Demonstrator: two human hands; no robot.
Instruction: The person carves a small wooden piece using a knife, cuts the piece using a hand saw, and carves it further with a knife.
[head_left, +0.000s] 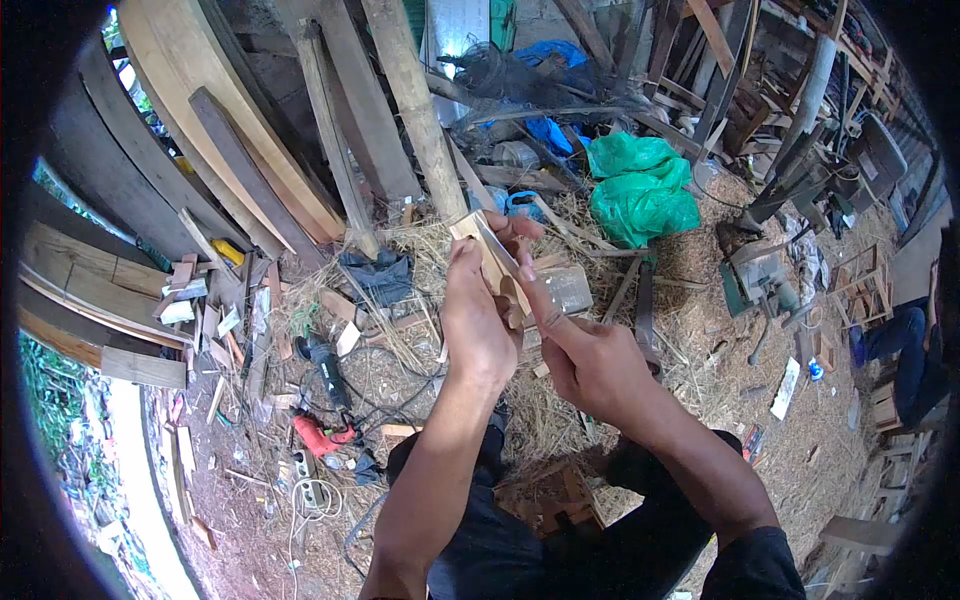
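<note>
My left hand (pixel 478 325) is closed around a small pale piece of wood (pixel 492 268), raised in front of me and tilted, with the thumb along its near side. Fingertips wrap over its far edge. A narrow dark grey strip (pixel 497 248) lies along the wood's upper side. From the right, my right hand (pixel 600 365) meets the wood, its index finger stretched along the side and the other fingers curled under. Whatever those curled fingers hold is hidden, and I cannot tell what it is. Below the hands, a wooden piece (pixel 565 500) sits between my legs.
An angle grinder (pixel 325 370), a red power tool (pixel 318 435) and a power strip (pixel 308 478) with cords lie on the shaving-covered ground at left. Planks (pixel 240 130) lean behind. A green bag (pixel 645 190) and a machine (pixel 765 280) stand right. Another person's leg (pixel 900 345) shows far right.
</note>
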